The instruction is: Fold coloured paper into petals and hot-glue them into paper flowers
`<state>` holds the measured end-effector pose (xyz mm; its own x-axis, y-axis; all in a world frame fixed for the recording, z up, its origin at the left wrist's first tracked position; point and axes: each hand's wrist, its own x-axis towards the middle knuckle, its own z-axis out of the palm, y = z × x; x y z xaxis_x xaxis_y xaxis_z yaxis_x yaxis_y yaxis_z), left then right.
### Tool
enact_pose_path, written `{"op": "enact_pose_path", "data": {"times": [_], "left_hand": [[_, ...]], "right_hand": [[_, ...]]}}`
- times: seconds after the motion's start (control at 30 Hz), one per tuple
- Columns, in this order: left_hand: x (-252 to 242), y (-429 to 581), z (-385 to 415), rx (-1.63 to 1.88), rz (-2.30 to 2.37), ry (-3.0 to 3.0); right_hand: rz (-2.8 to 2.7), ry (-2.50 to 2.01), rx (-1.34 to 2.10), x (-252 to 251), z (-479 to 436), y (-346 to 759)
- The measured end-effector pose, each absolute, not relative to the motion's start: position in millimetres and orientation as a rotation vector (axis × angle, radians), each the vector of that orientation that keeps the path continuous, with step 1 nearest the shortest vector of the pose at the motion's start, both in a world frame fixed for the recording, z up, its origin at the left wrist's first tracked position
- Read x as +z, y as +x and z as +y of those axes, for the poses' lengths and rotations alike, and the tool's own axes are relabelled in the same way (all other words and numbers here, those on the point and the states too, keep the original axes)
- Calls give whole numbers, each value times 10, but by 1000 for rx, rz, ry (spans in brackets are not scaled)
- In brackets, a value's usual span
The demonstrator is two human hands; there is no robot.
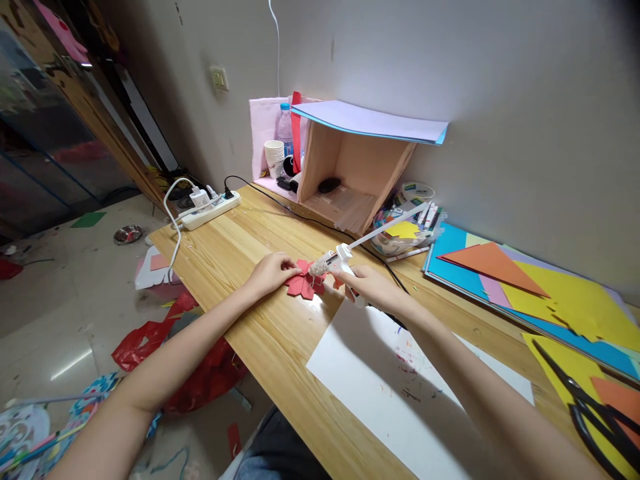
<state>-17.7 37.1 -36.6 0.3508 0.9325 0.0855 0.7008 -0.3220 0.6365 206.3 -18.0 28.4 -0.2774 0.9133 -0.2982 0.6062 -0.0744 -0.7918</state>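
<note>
A red paper flower point(301, 287) lies on the wooden table, its petals spread. With fingers closed on its upper left edge, my left hand point(274, 272) holds it by a petal. My right hand point(367, 285) is wrapped round the handle of a white hot glue gun point(344, 256), an orange trigger under the fingers. The gun's nozzle points left and down over the flower's middle; whether the tip touches the paper I cannot tell. A long glue stick point(387, 225) sticks out of the gun's back toward the upper right.
A power strip point(210, 210) sits at the table's far left corner, a black cable point(305, 217) running from it. Behind stand a wooden box point(345, 173) and paper cups point(274, 159). To the right are coloured paper sheets point(530, 280), black scissors point(583, 393) and white paper point(360, 373).
</note>
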Motion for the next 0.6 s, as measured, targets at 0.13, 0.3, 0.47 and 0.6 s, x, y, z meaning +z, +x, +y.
{"op": "enact_pose_path", "data": {"times": [0.13,0.3,0.47,0.6], "left_hand": [[-337,-140,423,487,1428,2098],[-261,-135,470,572,1386,2264],[-227,-134,463,538,1182,2363],[-265,-100,415,561,1309,2342]], "right_hand": [[-1792,-1597,1334,227,-188,2134],[-1637,-1565,1352,142,-201,2265],[-1524,-1578,1260,109,-216,2393],[-1480,-1582,1208,101,-235,2451]]}}
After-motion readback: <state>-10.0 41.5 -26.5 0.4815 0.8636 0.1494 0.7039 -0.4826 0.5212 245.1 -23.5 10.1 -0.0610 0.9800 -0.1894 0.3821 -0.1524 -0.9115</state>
